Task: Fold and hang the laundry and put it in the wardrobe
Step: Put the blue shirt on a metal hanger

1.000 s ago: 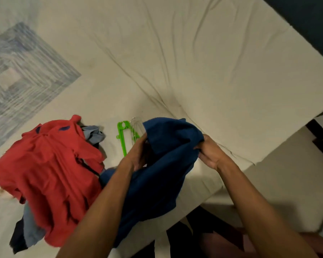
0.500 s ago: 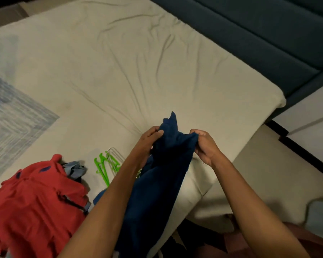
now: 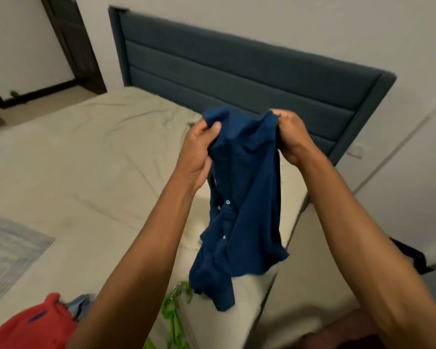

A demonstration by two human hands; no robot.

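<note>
A dark blue buttoned shirt hangs in the air above the bed's near corner. My left hand grips its top edge on the left, and my right hand grips the top edge on the right. The shirt droops down between my forearms, its white buttons showing. Green plastic hangers lie on the bed below the shirt. A red garment and a light blue piece sit at the lower left.
The bed has a wrinkled beige sheet and a dark blue padded headboard. A patterned grey-blue cloth lies at the left edge. A dark door frame stands at the back left. Beige floor runs along the right.
Both hands have lifted the blue shirt up off the bed and hold it higher. My view has tilted upward, bringing the headboard and wall into sight.
</note>
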